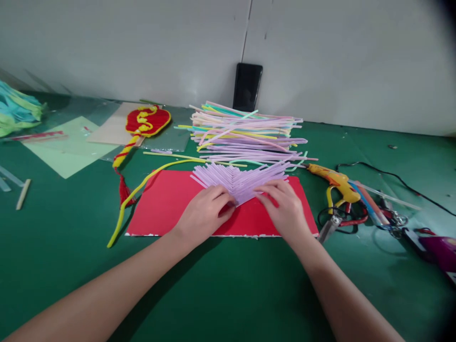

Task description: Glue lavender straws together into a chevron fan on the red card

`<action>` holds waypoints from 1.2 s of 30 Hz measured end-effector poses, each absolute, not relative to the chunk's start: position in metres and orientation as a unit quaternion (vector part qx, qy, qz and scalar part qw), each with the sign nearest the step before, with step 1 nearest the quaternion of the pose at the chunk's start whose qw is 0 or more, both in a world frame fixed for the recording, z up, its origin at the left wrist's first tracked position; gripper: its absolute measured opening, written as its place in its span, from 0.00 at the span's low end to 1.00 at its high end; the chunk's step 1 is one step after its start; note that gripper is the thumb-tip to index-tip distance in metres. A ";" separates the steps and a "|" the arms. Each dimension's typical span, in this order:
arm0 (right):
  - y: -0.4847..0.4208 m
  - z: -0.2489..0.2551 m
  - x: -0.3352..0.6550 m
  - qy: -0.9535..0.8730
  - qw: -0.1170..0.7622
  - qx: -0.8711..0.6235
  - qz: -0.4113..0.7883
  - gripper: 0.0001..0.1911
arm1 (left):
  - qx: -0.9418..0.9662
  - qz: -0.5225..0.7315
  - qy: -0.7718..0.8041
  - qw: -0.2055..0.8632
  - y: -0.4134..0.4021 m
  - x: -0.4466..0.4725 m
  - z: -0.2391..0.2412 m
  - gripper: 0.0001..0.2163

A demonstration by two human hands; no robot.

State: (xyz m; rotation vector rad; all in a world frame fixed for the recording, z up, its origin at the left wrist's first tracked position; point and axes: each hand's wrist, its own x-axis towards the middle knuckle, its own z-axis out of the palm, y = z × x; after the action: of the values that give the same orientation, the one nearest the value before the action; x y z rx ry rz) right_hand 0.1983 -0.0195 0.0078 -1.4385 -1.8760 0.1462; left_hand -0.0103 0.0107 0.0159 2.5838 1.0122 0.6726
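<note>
A lilac piece of pipe cleaners [233, 176], laid in a chevron pattern, lies on a red board [164, 199]. My left hand [208, 211] is curled at its lower left edge, with thumb and fingertips drawn together on the stems near the point. From the other side, my right hand [283, 204] pinches the lower right edge between thumb and fingers. Just behind the piece, a pile of loose pipe cleaners [245, 130] in lilac, pink, yellow and mint is spread out. One long yellow pipe cleaner [137, 190] curves over the board's left side.
On the right lie a yellow glue gun [335, 180], a black cord [399, 178], and a purple tool [438, 251]. A red and yellow fan-shaped craft [147, 121] rests on paper at left, near a green sheet [69, 152]. A phone [247, 86] leans on the wall.
</note>
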 end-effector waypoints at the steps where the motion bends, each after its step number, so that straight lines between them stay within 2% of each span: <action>1: -0.018 0.009 0.207 -0.724 0.379 -0.575 0.044 0.09 | 0.895 0.235 0.351 0.142 0.011 -0.010 0.016 0.04; 8: -0.011 0.007 0.254 -0.683 0.353 -0.639 0.021 0.08 | 0.895 0.237 0.346 0.153 0.009 -0.013 0.016 0.03; 17: -0.009 0.003 0.262 -0.729 0.307 -0.612 0.026 0.08 | 0.893 0.237 0.348 0.159 0.009 -0.014 0.017 0.03; 36: -0.006 -0.003 0.257 -0.724 0.307 -0.618 0.019 0.07 | 0.893 0.235 0.351 0.153 0.009 -0.015 0.016 0.03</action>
State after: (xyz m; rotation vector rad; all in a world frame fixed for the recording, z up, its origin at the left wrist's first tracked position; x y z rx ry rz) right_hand 0.2567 -0.0064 -0.0027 -1.6345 -1.9142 0.0491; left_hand -0.0150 0.0090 0.0155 2.5624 1.0075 0.6737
